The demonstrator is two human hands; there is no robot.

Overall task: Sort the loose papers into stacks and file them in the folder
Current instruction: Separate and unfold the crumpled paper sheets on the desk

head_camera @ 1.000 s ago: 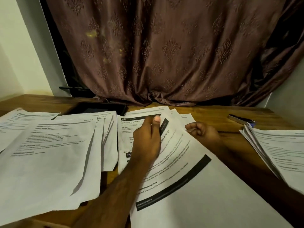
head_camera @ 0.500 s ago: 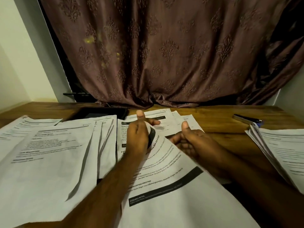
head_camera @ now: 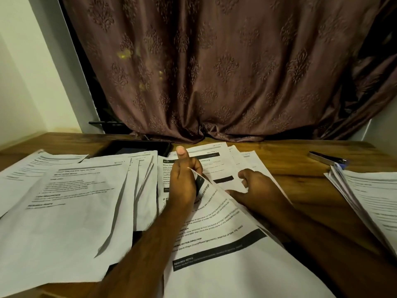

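My left hand (head_camera: 184,179) pinches the far corner of a printed sheet (head_camera: 219,250) and lifts it off the middle pile, thumb up. The sheet slopes down toward me and carries dark bars of text. My right hand (head_camera: 255,188) lies flat, fingers spread, on the middle pile of papers (head_camera: 217,160) under the lifted sheet. A fanned stack of papers (head_camera: 71,207) covers the left of the wooden table. Another stack of papers (head_camera: 369,196) sits at the right edge. A dark folder (head_camera: 133,148) lies at the back, partly under the left stack.
A dark pen-like object (head_camera: 326,159) lies on the wooden table (head_camera: 300,168) at the back right. A brown patterned curtain (head_camera: 214,72) hangs behind the table, reaching its back edge. A pale wall (head_camera: 28,72) stands at the left.
My left hand has lifted the sheet's corner higher and curled it over. My right hand has moved from the sheet's right edge to underneath it, flat on the pile.
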